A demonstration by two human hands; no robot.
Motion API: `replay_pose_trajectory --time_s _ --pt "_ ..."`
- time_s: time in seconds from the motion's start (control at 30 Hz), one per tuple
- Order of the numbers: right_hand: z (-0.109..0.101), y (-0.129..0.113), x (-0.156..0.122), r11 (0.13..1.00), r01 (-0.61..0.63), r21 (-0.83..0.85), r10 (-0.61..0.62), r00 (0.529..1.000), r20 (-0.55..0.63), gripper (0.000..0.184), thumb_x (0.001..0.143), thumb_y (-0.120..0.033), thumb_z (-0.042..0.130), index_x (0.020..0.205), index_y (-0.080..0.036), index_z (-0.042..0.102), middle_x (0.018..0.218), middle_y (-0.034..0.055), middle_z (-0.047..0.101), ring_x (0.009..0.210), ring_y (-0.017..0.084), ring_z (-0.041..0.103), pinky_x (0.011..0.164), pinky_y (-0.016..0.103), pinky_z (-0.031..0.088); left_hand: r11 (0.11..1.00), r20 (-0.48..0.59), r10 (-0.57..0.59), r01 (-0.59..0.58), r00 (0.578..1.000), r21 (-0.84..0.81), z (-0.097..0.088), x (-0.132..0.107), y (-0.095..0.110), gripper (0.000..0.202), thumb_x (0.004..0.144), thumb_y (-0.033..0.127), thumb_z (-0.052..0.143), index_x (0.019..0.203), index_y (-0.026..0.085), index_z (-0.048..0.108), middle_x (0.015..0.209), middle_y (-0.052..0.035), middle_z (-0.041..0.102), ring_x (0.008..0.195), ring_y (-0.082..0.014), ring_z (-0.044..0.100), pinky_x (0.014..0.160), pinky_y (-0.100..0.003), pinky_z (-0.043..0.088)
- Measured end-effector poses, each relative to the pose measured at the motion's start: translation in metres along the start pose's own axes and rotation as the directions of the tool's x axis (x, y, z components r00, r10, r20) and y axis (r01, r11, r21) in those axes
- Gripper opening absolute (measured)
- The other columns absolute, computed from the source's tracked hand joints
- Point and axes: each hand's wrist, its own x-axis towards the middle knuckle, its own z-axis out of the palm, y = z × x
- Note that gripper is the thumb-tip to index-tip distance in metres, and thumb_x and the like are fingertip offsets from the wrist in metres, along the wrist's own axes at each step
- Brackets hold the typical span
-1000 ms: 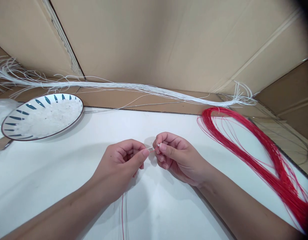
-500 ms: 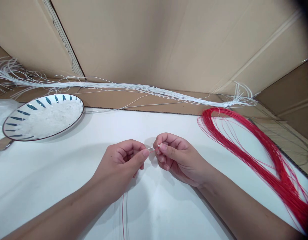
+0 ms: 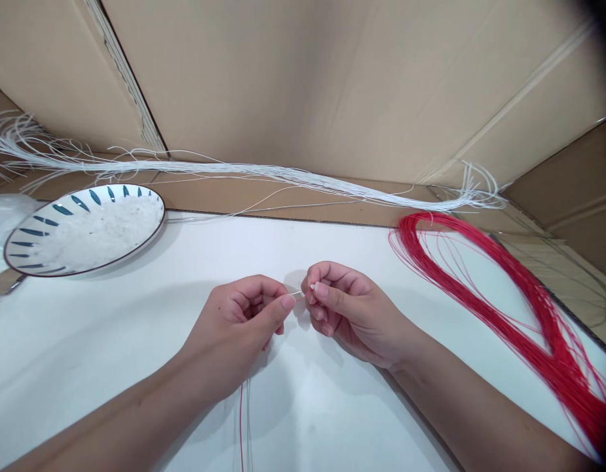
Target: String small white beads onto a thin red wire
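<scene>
My left hand (image 3: 238, 328) is closed in a pinch on thin strings, one red and one white (image 3: 242, 419), which hang down from under the hand towards me. Their short tips (image 3: 297, 295) stick out between both hands. My right hand (image 3: 349, 311) is also closed, pinching a tiny white bead (image 3: 312, 286) at the string tips. Both hands hover over the white table (image 3: 86, 341), fingertips nearly touching.
A blue-patterned plate (image 3: 84, 228) holding small white beads sits at the far left. A long bundle of white strings (image 3: 263, 172) lies along the cardboard wall. A looped bundle of red strings (image 3: 509, 308) lies at the right. Cardboard (image 3: 332, 85) walls the back.
</scene>
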Motion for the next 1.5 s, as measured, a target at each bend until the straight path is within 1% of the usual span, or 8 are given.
replay_pose_trajectory --time_s 0.27,0.57,0.73,0.9,1.1,1.17,1.33,1.5 --pt "0.000 0.001 0.000 1.000 -0.001 0.003 0.001 1.000 -0.006 0.017 0.084 -0.027 0.078 0.082 -0.016 0.066 0.066 -0.0016 0.060 0.054 0.007 0.052 0.049 0.017 0.044 1.000 0.016 -0.005 0.005 1.000 -0.013 -0.002 0.001 -0.002 0.021 0.082 0.038 0.070 0.075 0.018 0.067 0.053 0.0064 0.048 0.048 -0.0071 0.039 0.045 -0.018 0.031" --pt "-0.001 0.000 0.000 1.000 0.000 -0.011 0.000 1.000 -0.006 0.017 0.084 -0.028 0.078 0.082 -0.017 0.065 0.066 -0.0020 0.059 0.053 0.007 0.051 0.048 0.018 0.043 0.999 0.107 -0.037 0.038 0.994 -0.001 -0.009 0.008 -0.006 0.024 0.081 0.042 0.072 0.078 0.019 0.069 0.054 0.0057 0.052 0.048 -0.0079 0.042 0.045 -0.018 0.035" --pt "0.000 0.000 0.000 1.000 0.007 -0.004 -0.006 1.000 0.009 0.015 0.086 -0.026 0.077 0.082 -0.016 0.066 0.068 -0.0013 0.060 0.055 0.007 0.054 0.049 0.017 0.044 1.000 0.000 -0.019 0.019 1.000 -0.012 -0.001 0.001 -0.001 0.021 0.082 0.038 0.070 0.075 0.019 0.067 0.053 0.0068 0.048 0.049 -0.0068 0.039 0.045 -0.017 0.032" --pt "0.001 0.000 -0.001 1.000 0.009 -0.015 -0.009 1.000 -0.001 0.014 0.085 -0.025 0.077 0.082 -0.016 0.068 0.066 -0.0015 0.060 0.054 0.007 0.054 0.048 0.016 0.045 0.999 -0.033 -0.024 0.025 0.999 0.021 -0.001 0.002 -0.001 0.023 0.084 0.039 0.069 0.075 0.019 0.065 0.054 0.0065 0.048 0.049 -0.0064 0.036 0.045 -0.018 0.028" --pt "0.002 0.002 -0.001 0.999 0.036 -0.041 -0.037 0.999 -0.024 0.012 0.083 -0.023 0.078 0.080 -0.015 0.070 0.068 -0.0006 0.064 0.054 0.006 0.056 0.051 0.018 0.049 0.989 0.064 0.010 -0.020 0.998 0.147 -0.010 0.006 -0.010 0.024 0.087 0.045 0.067 0.079 0.023 0.067 0.058 0.0055 0.048 0.052 -0.0084 0.039 0.046 -0.019 0.031" --pt "0.003 0.003 -0.001 0.997 0.053 -0.056 -0.056 0.998 -0.043 0.011 0.081 -0.022 0.080 0.079 -0.016 0.070 0.067 -0.0006 0.064 0.057 0.007 0.057 0.053 0.018 0.051 0.984 0.070 0.032 -0.044 0.997 0.174 -0.011 0.007 -0.013 0.025 0.089 0.046 0.064 0.080 0.024 0.068 0.059 0.0050 0.048 0.053 -0.0090 0.038 0.046 -0.019 0.031" --pt "0.004 0.005 0.000 0.989 0.072 -0.129 -0.081 0.995 -0.063 0.012 0.078 -0.022 0.082 0.079 -0.016 0.072 0.072 0.0000 0.067 0.060 0.008 0.062 0.057 0.020 0.054 0.978 0.116 0.074 -0.094 0.991 0.186 -0.009 0.007 -0.016 0.025 0.090 0.046 0.063 0.078 0.024 0.069 0.060 0.0047 0.048 0.052 -0.0089 0.035 0.044 -0.019 0.028" --pt "0.003 0.005 0.000 0.988 0.090 -0.123 -0.098 0.993 -0.064 0.009 0.079 -0.021 0.081 0.081 -0.018 0.074 0.072 -0.0009 0.069 0.059 0.007 0.064 0.058 0.018 0.055 0.974 0.123 0.097 -0.120 0.988 0.192 -0.009 0.008 -0.016 0.027 0.089 0.047 0.063 0.077 0.024 0.070 0.061 0.0041 0.048 0.053 -0.0091 0.035 0.044 -0.020 0.028"
